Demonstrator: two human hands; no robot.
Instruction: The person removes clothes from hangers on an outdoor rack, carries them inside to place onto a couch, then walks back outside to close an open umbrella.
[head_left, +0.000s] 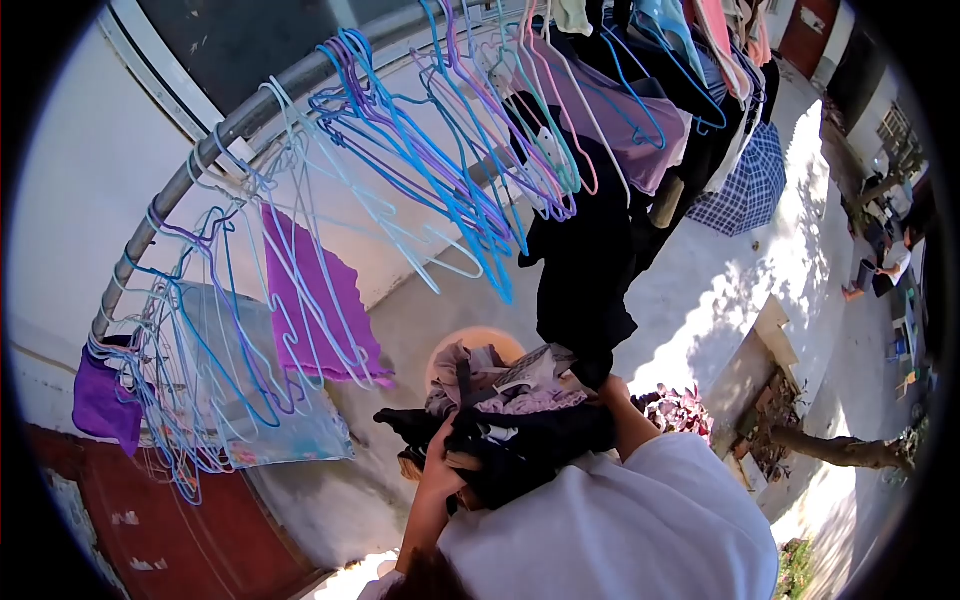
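Note:
A bundled black garment (pixel 535 440) with some white on it is held in front of my body. My left hand (pixel 438 465) is wrapped round its left side, and part of the fingers is covered by the cloth. At its right end, my right hand (pixel 612 390) is closed at the edge of the dark cloth, the fingertips hidden. Just beyond the garment, pinkish-grey clothes (pixel 468 370) lie heaped in an orange basin (pixel 505 342). Black clothing (pixel 590 260) hangs above and behind my right hand.
Blue and purple hangers (pixel 420 150) hang from a metal rail (pixel 180 185) overhead. A purple cloth (pixel 315 290) hangs at left. A checked umbrella (pixel 742 190) is at the upper right. A tree trunk (pixel 840 450) and a distant person (pixel 895 262) are at right.

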